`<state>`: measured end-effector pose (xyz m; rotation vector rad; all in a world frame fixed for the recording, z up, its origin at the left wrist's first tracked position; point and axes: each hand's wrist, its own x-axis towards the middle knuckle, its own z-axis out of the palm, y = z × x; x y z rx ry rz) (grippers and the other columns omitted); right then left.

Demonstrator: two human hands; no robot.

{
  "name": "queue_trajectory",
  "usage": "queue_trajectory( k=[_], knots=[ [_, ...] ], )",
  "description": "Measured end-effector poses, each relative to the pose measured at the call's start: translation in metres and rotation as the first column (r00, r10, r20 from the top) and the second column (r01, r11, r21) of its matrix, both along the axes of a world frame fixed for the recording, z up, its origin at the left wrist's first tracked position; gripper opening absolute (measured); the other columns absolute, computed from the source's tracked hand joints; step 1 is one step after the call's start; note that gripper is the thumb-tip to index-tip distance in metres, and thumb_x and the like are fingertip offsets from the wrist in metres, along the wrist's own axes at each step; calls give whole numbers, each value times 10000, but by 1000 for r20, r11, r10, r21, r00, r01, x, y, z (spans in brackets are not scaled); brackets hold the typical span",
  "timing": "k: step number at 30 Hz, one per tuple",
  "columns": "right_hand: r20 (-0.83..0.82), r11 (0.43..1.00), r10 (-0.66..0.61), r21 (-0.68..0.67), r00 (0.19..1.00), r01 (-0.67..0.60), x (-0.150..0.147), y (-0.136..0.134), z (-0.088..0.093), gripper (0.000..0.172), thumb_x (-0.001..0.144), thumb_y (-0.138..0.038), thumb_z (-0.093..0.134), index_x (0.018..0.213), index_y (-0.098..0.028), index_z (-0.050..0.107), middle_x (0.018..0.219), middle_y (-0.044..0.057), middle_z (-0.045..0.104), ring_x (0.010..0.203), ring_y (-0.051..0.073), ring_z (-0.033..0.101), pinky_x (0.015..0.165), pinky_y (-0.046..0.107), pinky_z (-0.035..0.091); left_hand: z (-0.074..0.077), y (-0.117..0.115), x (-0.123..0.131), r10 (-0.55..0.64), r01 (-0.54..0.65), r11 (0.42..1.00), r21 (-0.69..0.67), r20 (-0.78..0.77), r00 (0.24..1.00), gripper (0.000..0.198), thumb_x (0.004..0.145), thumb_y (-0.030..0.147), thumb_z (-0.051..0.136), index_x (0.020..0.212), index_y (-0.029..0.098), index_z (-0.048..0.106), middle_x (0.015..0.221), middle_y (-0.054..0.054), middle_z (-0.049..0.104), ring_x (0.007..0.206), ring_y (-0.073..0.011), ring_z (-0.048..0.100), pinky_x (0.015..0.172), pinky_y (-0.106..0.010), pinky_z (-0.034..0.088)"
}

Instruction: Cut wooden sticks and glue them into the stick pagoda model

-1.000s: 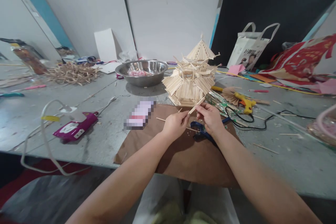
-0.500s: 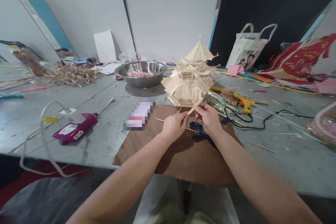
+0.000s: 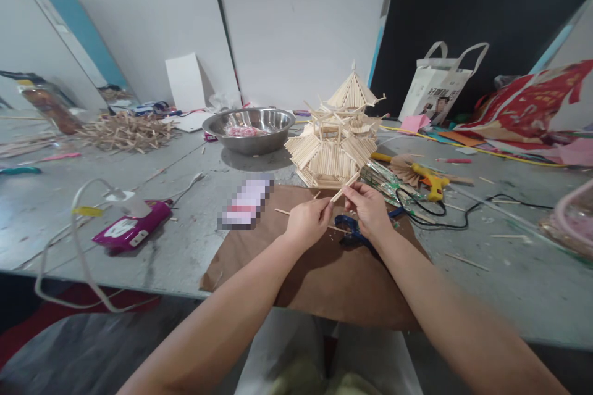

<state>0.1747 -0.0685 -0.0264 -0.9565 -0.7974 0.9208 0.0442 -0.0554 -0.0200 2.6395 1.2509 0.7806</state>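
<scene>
Between my two hands are short, pale wooden sticks (image 3: 340,192), held at a slant above a brown sheet (image 3: 319,278); I cannot tell how many. My left hand (image 3: 309,222) pinches their lower end and my right hand (image 3: 368,208) pinches nearer the upper end. Just behind the hands stands a pagoda model (image 3: 333,157) built of the same kind of sticks, with tiered, pointed roofs. A dark blue tool (image 3: 351,228), perhaps pliers or cutters, lies on the sheet, partly hidden by my right hand. Loose sticks (image 3: 281,212) lie near my left hand.
A steel bowl (image 3: 250,147) with a pink-and-white packet stands behind left, a blurred-out phone-like object (image 3: 246,203) before it. Left are a purple power strip (image 3: 134,228) with looping cable and a heap of folded strips (image 3: 127,131). Right lies a yellow glue gun (image 3: 432,182) with black cord.
</scene>
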Motion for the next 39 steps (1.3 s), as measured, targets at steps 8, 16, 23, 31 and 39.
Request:
queue_trajectory(
  k=[8,16,23,31,39],
  knots=[
    [-9,1000,-7,-12,1000,6,0,0,0,158,554,-263,657,589,-156,546,414,-82,470,339,36,380,350,168,325,-1,0,0,8,-8,1000,1,-2,1000,309,828,307,320,870,200,607,754,-32,652,678,-140,585,577,-214,367],
    [12,1000,-19,-15,1000,19,-1,0,0,163,561,-284,648,595,-160,547,401,-84,461,339,39,380,358,173,321,1,0,0,18,-19,1000,-20,-22,1000,320,829,314,308,789,187,599,726,-41,641,655,-151,576,568,-229,354],
    [35,998,31,-49,999,-29,3,-1,1,159,571,-293,637,601,-165,549,409,-80,462,359,47,389,383,178,340,2,1,-1,25,-26,999,-21,-56,998,284,827,295,312,777,192,572,703,-34,628,641,-157,567,550,-229,334],
    [783,991,52,-116,620,62,3,-3,-7,153,670,-274,522,754,-187,615,647,7,621,567,132,542,574,258,406,9,9,-8,81,-76,996,-39,130,988,289,822,297,324,759,169,576,659,-29,611,604,-131,538,549,-211,340],
    [943,975,158,-195,292,103,4,-3,-1,331,751,-301,438,1025,-179,578,920,69,646,823,181,576,725,278,405,7,16,-11,84,-52,990,-128,264,961,295,810,328,343,740,167,580,579,1,570,533,-104,500,511,-187,338]
  ],
)
